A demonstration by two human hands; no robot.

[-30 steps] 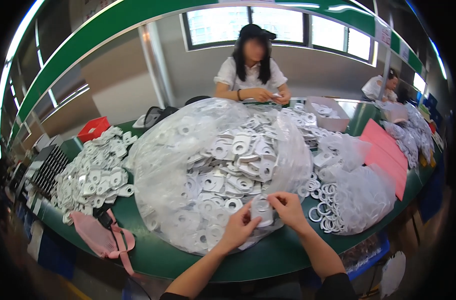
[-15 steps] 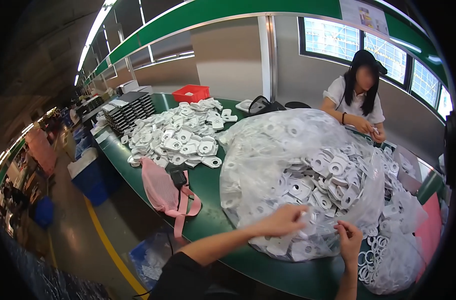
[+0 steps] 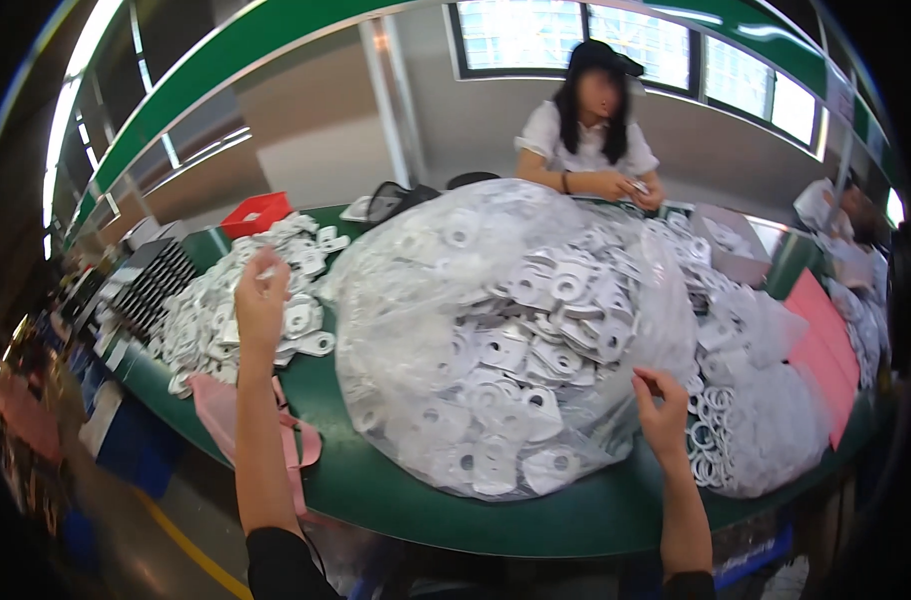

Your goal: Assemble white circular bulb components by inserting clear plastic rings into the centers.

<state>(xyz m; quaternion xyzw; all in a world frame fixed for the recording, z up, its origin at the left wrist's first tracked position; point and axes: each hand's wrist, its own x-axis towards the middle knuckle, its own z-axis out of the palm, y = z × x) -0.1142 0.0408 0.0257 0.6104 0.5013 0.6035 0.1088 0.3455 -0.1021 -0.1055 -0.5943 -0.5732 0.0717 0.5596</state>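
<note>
My left hand point(image 3: 261, 297) is raised over the left pile of white plastic parts point(image 3: 216, 318), flat pieces with round holes. Its fingers are smeared by motion, so whether they hold a part cannot be told. By the right side of a big clear plastic bag point(image 3: 396, 300), my right hand point(image 3: 662, 408) is closed, thumb and fingers bent toward each other. Whatever may be between those fingertips is too small to make out. Through the bag's wide mouth shows a heap of similar white parts point(image 3: 566, 290). White rings point(image 3: 711, 435) lie just right of my right hand.
A co-worker point(image 3: 591, 140) sits across the green table point(image 3: 446, 525), handling a small piece. Stacked dark trays point(image 3: 151, 285) and a red bin point(image 3: 256, 214) stand at the left. A pink mesh bag point(image 3: 216, 410) lies near the front edge; a smaller clear bag point(image 3: 776, 430) is at the right.
My left hand has gone from the big bag's front to above the left pile. My right hand stays beside the bag. The whole view has turned to the right.
</note>
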